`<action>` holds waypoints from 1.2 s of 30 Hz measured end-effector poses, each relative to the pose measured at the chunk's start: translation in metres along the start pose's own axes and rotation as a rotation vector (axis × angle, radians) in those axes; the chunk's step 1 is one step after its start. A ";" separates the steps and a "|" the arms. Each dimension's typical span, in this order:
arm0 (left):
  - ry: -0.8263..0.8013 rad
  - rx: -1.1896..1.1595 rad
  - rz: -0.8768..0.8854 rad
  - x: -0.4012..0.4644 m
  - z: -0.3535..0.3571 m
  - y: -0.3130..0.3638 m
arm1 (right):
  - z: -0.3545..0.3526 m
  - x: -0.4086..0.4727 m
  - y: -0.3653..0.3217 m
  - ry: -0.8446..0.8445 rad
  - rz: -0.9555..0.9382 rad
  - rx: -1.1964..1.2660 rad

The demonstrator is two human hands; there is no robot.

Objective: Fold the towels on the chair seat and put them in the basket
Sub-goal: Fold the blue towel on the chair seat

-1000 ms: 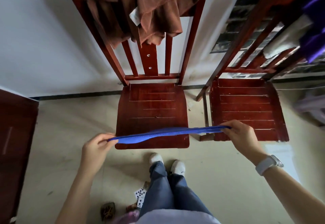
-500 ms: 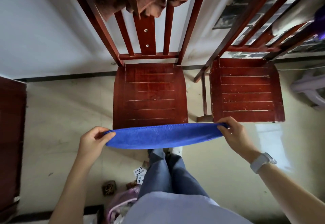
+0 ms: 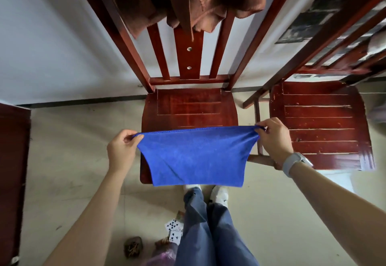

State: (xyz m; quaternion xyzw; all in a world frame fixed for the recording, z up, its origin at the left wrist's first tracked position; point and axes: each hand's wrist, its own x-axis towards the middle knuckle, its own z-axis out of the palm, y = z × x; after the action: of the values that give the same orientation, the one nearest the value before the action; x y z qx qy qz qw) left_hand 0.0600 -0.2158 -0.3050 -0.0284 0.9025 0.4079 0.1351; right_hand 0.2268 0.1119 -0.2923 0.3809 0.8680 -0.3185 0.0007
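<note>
up front, the left hand [image 3: 122,151] has a pinching grip on the blue towel [image 3: 194,157] at its top left corner, and the right hand [image 3: 273,138] pinches the top right corner. stretched between them, the towel hangs over the front of the chair seat [image 3: 189,107]. brown cloth [image 3: 200,4] drapes over the chair back.

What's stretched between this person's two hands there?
In the head view, a blue towel spans from the left hand to the right hand, each pinching a top corner, above the chair seat.
</note>
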 end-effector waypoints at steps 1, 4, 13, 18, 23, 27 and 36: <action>-0.001 0.027 0.026 0.012 0.007 -0.001 | 0.005 0.012 0.000 -0.010 -0.001 -0.012; -0.022 0.085 0.105 0.047 0.025 -0.001 | 0.018 0.043 -0.001 -0.027 -0.003 -0.023; 0.042 0.180 0.188 0.108 0.050 0.001 | 0.046 0.100 -0.003 0.035 0.021 0.057; -0.011 0.287 0.287 0.124 0.045 -0.002 | 0.049 0.111 -0.001 0.061 -0.010 0.036; -0.030 0.475 0.458 0.098 0.040 -0.021 | 0.054 0.078 0.016 0.011 -0.138 -0.248; -0.097 0.550 0.616 0.065 0.034 -0.042 | 0.058 0.039 0.039 -0.090 -0.335 -0.370; -0.287 0.674 0.676 -0.003 0.035 -0.104 | 0.073 -0.026 0.086 -0.274 -0.548 -0.498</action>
State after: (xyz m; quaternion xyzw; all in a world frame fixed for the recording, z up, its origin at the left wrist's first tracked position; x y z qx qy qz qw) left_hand 0.0873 -0.2590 -0.4024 0.3673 0.9152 0.1143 0.1201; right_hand 0.2848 0.0979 -0.3916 0.0775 0.9801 -0.1345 0.1238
